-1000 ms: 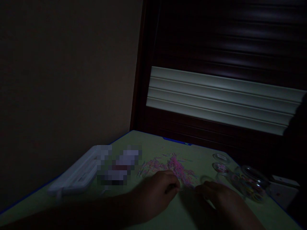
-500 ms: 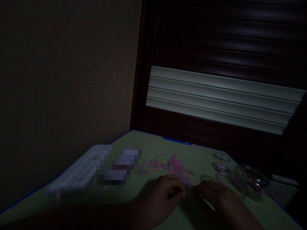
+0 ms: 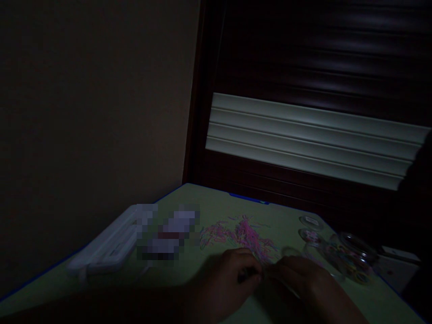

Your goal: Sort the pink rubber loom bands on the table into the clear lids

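My left hand (image 3: 236, 276) is closed in a pinch above the front part of the table, thumb against forefinger. Its fingertips meet those of my right hand (image 3: 305, 279), which is also pinched. Whatever lies between the fingertips is too small and dark to make out. Just beyond the hands is a loose pile of thin pink strands (image 3: 248, 234), with paler and orange ones scattered to its left. Small round clear containers (image 3: 310, 236) stand past my right hand, one with pinkish pieces inside.
A clear jar (image 3: 357, 258) with coloured rings lies at the table's right side. A white tray-like case (image 3: 111, 243) and a blurred-out object (image 3: 172, 231) are on the left. The pale green table (image 3: 199, 198) has a blue edge. Dim light; wall and dark shutter behind.
My right hand has shifted slightly left, so its fingertips now meet those of my left hand. The left hand has barely moved.
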Available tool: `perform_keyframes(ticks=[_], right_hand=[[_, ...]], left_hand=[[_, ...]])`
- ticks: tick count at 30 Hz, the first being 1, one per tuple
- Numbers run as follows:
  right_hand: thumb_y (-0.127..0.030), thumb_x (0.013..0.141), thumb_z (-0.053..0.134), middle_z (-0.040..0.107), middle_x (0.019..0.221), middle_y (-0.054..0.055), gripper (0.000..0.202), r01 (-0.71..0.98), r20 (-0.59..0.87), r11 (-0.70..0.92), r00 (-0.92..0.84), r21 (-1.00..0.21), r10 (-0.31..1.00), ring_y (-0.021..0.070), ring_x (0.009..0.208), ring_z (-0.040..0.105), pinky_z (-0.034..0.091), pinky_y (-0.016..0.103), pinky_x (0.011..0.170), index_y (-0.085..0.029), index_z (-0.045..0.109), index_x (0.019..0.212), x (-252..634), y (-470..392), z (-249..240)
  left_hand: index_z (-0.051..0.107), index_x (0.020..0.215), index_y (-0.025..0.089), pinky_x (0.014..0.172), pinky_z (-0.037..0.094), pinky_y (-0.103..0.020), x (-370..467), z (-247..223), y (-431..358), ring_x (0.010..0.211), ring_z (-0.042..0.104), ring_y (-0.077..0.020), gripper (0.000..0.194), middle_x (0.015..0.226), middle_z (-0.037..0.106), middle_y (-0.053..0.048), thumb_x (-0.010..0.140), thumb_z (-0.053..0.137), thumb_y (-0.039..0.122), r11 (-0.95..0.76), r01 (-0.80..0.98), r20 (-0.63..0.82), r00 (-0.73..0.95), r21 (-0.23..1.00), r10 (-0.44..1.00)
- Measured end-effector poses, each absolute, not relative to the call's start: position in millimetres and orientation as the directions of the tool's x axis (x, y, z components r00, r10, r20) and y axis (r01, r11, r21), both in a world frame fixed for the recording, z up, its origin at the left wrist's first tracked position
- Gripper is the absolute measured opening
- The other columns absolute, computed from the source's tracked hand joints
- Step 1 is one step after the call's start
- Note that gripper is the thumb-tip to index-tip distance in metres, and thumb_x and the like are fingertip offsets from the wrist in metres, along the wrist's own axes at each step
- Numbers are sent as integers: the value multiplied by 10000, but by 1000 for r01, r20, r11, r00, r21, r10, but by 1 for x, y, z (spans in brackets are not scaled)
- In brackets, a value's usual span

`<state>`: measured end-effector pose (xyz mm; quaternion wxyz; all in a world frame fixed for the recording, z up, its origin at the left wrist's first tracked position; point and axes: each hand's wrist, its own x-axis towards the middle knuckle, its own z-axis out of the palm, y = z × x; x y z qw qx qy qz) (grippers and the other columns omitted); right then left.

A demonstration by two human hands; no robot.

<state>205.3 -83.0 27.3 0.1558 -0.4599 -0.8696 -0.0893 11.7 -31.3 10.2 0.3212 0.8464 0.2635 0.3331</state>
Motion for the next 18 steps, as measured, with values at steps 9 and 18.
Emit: perform_keyframes(ticks=[9,18], right_hand=[[24,695,529,604,726,1,261,848,326,528,-509,33,797,138,656,556,377,214,573,-198,581,819,197,-88,33],[17,697,542,599,712,-2,259,849,344,526,-507,42,790,135,642,555,373,213,563,-204,584,826,195,-91,36]], left_hand=[[610,786,205,630,356,-158,12,7,-32,715,525,-77,127,761,560,59,762,526,113,-677,253,394,653,691,647],[617,803,204,637,362,-173,12,5,-30,723,527,-92,126,773,569,44,781,513,137,-674,257,383,662,692,645]])
